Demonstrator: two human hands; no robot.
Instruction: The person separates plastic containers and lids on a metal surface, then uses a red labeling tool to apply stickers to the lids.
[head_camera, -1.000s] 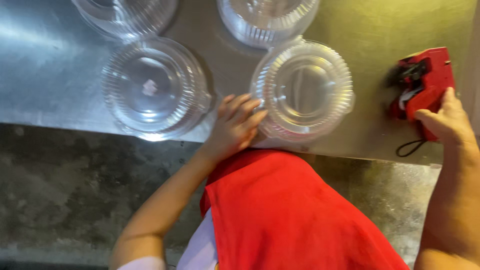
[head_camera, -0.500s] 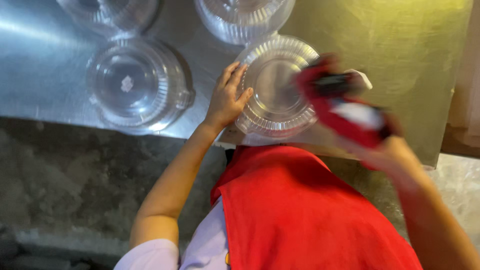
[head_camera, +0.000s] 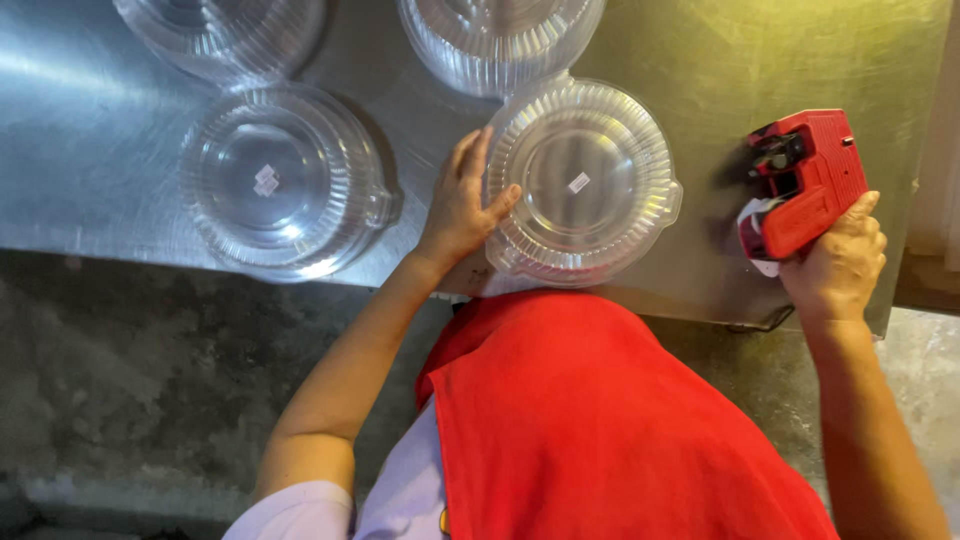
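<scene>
At the bench's (head_camera: 120, 140) front edge, the open left hand (head_camera: 462, 205) steadies a labelled clear lid (head_camera: 582, 182), the right hand (head_camera: 835, 262) grips a red labeller (head_camera: 808, 180), and two far-edge lids show no label.

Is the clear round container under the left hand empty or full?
Empty: through the clear container only a small white sticker and the metal table show. The left hand rests on its rim.

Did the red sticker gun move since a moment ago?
Yes. The red label gun, gripped in the right hand, was over the clear lid half a second ago; now it is back right of that lid, on the metal table.
</scene>
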